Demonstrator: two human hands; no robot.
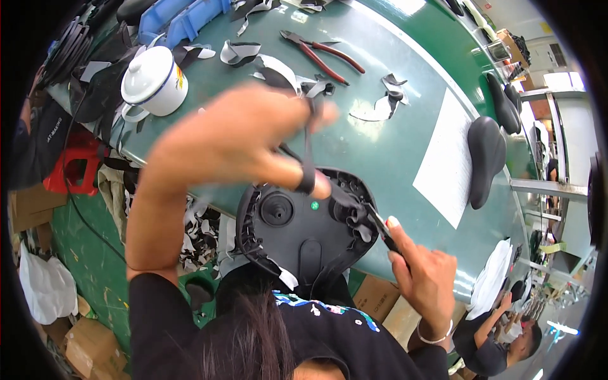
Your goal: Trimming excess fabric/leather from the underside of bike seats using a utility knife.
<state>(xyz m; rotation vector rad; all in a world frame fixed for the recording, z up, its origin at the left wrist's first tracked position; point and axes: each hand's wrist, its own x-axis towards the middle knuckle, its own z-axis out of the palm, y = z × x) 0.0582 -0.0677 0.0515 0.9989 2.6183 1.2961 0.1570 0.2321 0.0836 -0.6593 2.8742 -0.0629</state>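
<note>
Green table (405, 145) fills the view, with an upturned black bicycle saddle (304, 231) at its near edge, against the person's body. Raised left hand (237, 136) pinches a black strip (308, 149) pulled up from the saddle. Right hand (421, 272) grips a thin tool (380, 227) at the saddle's rim; 1 white mug (155, 82) and red-handled pliers (323, 54) lie well apart.

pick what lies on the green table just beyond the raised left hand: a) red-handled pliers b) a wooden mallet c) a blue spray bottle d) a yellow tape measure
a: red-handled pliers lie on the green table past the left hand, among scraps of black and white material; no tape measure, bottle or mallet shows there.
</note>
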